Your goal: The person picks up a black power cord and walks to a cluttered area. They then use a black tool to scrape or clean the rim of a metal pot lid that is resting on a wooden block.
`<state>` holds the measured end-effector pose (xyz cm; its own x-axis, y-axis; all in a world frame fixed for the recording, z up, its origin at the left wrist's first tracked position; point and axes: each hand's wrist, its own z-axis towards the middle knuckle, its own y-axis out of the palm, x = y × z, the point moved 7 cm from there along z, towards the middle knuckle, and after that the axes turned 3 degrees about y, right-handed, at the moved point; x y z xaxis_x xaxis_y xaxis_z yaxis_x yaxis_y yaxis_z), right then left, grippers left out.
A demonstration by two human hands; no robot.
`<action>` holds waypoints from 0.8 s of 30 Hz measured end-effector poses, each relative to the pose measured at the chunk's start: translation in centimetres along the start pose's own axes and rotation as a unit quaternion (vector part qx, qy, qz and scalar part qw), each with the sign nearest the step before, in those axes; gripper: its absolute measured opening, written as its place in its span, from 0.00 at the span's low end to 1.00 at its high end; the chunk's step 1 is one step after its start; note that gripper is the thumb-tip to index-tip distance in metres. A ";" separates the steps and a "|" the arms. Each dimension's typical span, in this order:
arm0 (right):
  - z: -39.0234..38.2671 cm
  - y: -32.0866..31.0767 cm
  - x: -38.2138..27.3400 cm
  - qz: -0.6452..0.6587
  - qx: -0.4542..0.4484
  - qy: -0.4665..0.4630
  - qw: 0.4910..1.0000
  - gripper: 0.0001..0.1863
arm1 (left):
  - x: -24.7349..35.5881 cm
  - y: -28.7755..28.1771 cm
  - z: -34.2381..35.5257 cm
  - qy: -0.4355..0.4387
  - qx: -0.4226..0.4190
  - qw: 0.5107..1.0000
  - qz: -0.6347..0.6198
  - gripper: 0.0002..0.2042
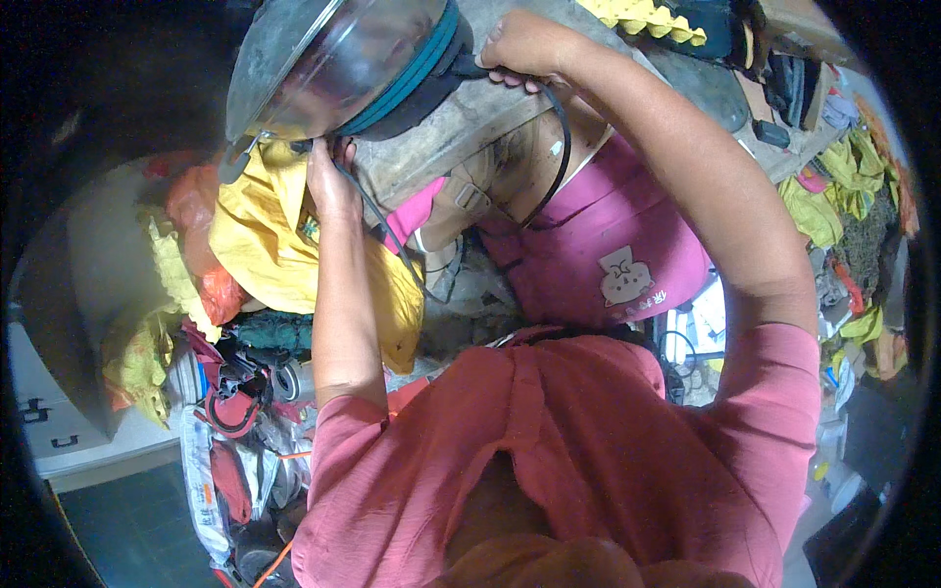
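Observation:
A large round vessel (368, 69) with clear, dull sides, a teal band and a dark base lies tilted at the upper left, its wide rim to the left. My left hand (335, 181) is closed at its lower edge, thumb up, with a black cord (397, 240) passing close by the fingers. My right hand (524, 51) is curled around a black part at the base's right side; the fingers hide its shape. From beneath this hand a black cord (566, 147) loops down. A worn grey board (431, 152) lies under the vessel.
A yellow cloth (270, 230) hangs beside my left forearm. A pink bag (588, 255) with a cartoon animal lies between my arms. At left are an orange plastic bag (201, 216) and white drawers (64, 392); yellow-green cloths (853, 171) are heaped at right.

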<state>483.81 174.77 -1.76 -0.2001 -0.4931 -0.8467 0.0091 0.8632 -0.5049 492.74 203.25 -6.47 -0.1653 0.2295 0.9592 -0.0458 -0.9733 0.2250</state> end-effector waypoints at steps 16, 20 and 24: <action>-1.7 0.4 -0.3 0.113 0.032 0.089 0.989 0.09 | 0.8 0.8 -0.5 0.006 -0.018 1.000 0.018 0.18; -2.3 0.2 -0.7 0.144 0.027 0.118 0.982 0.09 | 0.9 1.0 -0.5 0.003 -0.038 0.999 0.023 0.17; -1.8 0.4 0.0 0.178 0.041 0.133 0.974 0.08 | 1.0 1.0 -0.7 -0.005 -0.016 1.000 0.014 0.17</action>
<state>482.05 175.30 -1.60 -0.4161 -0.1097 -0.9027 0.2006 0.9572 -0.2088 491.87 202.49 -5.36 -0.1567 0.2021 0.9667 -0.0728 -0.9785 0.1928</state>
